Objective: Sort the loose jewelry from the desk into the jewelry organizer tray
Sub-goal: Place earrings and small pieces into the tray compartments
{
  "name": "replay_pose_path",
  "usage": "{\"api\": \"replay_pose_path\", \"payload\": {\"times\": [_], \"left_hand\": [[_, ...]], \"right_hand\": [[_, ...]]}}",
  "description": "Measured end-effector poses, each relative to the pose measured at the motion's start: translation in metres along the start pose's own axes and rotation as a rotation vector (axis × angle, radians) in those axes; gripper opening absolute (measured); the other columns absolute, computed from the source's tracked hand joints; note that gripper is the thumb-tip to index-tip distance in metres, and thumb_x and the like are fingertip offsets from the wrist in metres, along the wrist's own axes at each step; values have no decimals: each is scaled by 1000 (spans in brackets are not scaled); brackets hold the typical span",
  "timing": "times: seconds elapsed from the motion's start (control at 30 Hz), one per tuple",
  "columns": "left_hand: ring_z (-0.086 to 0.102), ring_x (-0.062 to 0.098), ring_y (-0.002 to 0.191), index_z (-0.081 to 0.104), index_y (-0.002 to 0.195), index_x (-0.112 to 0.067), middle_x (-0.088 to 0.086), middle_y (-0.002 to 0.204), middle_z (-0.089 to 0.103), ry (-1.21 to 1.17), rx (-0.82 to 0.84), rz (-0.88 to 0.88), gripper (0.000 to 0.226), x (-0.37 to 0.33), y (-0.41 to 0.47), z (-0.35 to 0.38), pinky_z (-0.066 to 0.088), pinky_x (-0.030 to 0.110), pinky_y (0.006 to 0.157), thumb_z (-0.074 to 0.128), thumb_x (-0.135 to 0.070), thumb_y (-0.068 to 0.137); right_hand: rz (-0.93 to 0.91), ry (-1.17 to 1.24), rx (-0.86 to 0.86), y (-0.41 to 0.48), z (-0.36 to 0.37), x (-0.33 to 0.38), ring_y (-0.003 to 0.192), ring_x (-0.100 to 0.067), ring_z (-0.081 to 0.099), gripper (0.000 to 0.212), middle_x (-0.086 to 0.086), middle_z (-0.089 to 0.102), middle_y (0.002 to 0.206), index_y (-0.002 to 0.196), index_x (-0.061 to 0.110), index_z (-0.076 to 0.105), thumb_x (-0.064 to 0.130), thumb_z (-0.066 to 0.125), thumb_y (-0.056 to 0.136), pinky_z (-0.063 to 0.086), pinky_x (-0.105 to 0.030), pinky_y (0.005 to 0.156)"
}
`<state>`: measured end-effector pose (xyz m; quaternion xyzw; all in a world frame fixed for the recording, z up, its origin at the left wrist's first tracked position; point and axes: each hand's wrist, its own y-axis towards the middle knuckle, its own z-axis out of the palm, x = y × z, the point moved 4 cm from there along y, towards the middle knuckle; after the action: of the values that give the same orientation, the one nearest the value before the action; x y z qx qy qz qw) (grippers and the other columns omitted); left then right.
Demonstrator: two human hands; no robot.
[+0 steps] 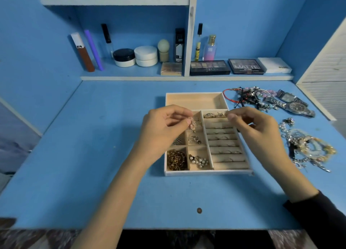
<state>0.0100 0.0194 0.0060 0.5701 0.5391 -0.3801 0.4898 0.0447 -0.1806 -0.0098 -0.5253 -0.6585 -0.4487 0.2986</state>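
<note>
Sorting partly done, both hands above the cream compartmented organizer tray [206, 173]
Chains, pearls and rings sit in its cells; tangled bracelets and watches [271, 99] and a beaded jewelry pile [307, 147] lie loose on the blue table [112, 136], right of frame. The left hand [164, 125] pinches a small pink-gold earring [192, 125] over the upper-left cells; the right hand [252, 125] has its fingers pinched together, contents too small to tell

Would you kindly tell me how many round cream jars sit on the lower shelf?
2: a black-lidded jar and a white jar beside it on its right; none looks hidden.
</note>
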Motion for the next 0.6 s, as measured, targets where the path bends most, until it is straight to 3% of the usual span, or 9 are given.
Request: {"api": "replay_pose_path", "payload": {"times": [0.17,0.4,0.47,0.6], "left_hand": [[67,0,75,70,83,-27,-12,84,70,186,98,-20,19,3,5,15,51,14,72,67,-8,80],[62,-8,75,71,88,-29,-14,89,70,448,267,25,17,-4,8,22,50,9,74,65,-14,83],[56,-13,68,71,94,-26,-16,86,67,568,292,65,16,-5,9,24,45,2,69,64,-14,84],[47,-11,70,68,100,-30,-23,80,51,790,282,131,18,-6,11,25,39,4,66,63,-21,85]], "right_hand": [[50,100,-121,2,-14,-13,64,-14,47,10,-17,59,73,82,22,68,20,60,88,39,-31,63],[61,127,-180,-1,-18,-26,66,-6,48,14,-3,59,73,91,13,69,23,58,90,38,-17,60],[59,138,-193,0,-19,-27,67,-7,48,15,-3,59,73,92,12,69,22,58,90,39,-21,62],[54,139,-202,0,-20,-27,67,-10,49,15,-9,61,75,90,9,68,21,59,90,40,-30,65]]}}
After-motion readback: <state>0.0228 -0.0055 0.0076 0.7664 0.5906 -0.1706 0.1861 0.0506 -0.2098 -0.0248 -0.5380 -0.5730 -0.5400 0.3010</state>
